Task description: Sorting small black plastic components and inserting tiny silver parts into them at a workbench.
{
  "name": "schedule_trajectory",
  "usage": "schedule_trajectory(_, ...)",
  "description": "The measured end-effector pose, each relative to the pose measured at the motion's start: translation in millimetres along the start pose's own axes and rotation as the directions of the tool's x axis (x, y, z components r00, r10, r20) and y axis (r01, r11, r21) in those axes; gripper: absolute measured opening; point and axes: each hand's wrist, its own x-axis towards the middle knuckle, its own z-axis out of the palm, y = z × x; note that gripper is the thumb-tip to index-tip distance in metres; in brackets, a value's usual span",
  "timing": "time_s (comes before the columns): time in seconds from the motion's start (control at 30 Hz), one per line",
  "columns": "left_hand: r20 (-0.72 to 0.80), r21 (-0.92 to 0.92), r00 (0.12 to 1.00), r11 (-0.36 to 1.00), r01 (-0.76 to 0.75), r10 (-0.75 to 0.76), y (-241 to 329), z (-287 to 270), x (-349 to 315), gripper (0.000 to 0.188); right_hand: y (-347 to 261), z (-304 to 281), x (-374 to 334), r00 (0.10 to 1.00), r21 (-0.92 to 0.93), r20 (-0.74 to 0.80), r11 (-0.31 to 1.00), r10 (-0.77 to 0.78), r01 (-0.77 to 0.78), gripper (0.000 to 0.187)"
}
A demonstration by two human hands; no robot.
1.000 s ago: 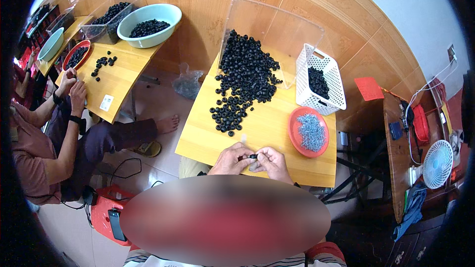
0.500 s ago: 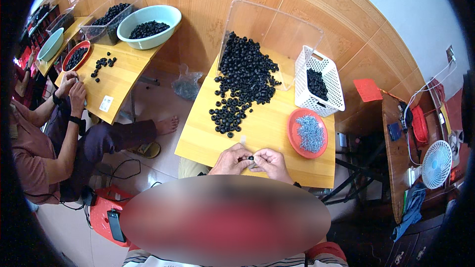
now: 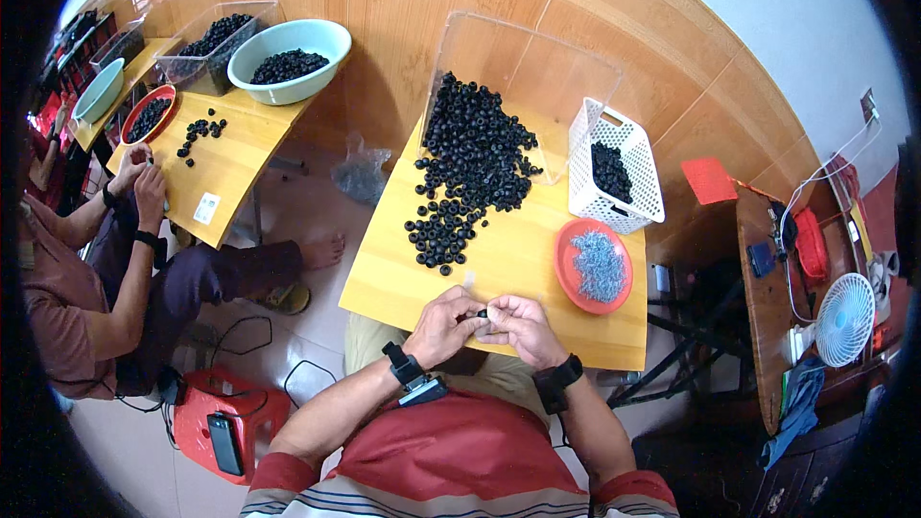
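Note:
Over the table's near edge, my left hand [image 3: 444, 329] and my right hand [image 3: 525, 328] meet fingertip to fingertip, both closed in a pinch. Between them sits a small black round part [image 3: 483, 314], mostly hidden by the fingers. Whether a thin pin is also in the right fingers is too small to tell. Beyond the hands, a pile of black ring-shaped parts [image 3: 475, 134] spreads out of a clear plastic bin [image 3: 537, 48] lying with its opening toward me. A red plate [image 3: 566, 290] of small silvery pins [image 3: 600, 266] lies to the right of my hands.
A white perforated basket [image 3: 638, 219] with more black parts stands behind the plate. On the left, a co-worker's hands [image 3: 144, 177] work at another table [image 3: 225, 173] with a teal basin [image 3: 331, 43]. A red stool [image 3: 197, 427] and a white fan [image 3: 844, 319] flank me.
The view has shifted slightly. My hands stay pinched together near the table edge, turned a little, with the black part still between them. The co-worker's hands have barely moved.

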Motion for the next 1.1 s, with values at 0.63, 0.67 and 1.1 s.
schedule_trajectory(0.63,-0.066,0.021,0.997,0.999,-0.037,0.038,-1.2,2.1,-1.2,0.018,9.8,8.9,1.6,1.000,-0.041,0.030,0.999,-0.011,0.012,0.033)
schedule_trajectory(0.67,-0.071,0.032,0.996,0.998,-0.046,0.049,-1.6,2.2,-1.6,0.017,8.8,11.0,1.2,1.000,-0.066,0.017,0.998,-0.020,0.022,0.032)
schedule_trajectory(1.1,-0.052,-0.005,0.998,0.999,-0.039,0.039,0.6,1.3,0.5,0.021,12.8,-1.3,5.3,0.999,-0.087,0.026,0.996,0.027,-0.025,0.031)
